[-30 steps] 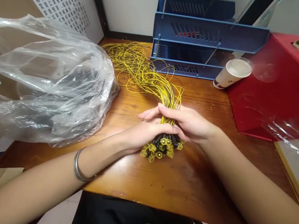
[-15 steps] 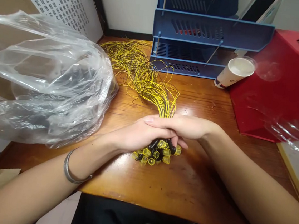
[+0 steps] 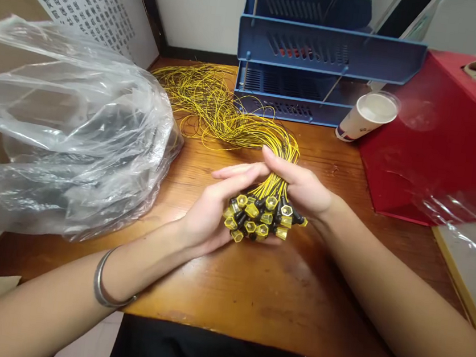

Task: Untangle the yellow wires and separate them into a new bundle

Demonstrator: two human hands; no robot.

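Head view: both bare hands are cupped around a bundle of yellow and black wires near the middle of a wooden table. The left hand curls along the left side of the bundle, with fingertips showing beneath its near end. The right hand closes around the right side, its thumb lying across the wires. Both grips are narrow, holding the wires between them; how tightly they press, I cannot tell. Black ends with clear yellow six-sided caps point toward the person, just in front of the palms. Behind the hands, the wires bend left and spread in a loose tangle to the back of the table, beside a clear plastic bag. A blue rack stands at the back, with a paper cup near its right end and a red box farther right. A metal bracelet circles the left wrist.
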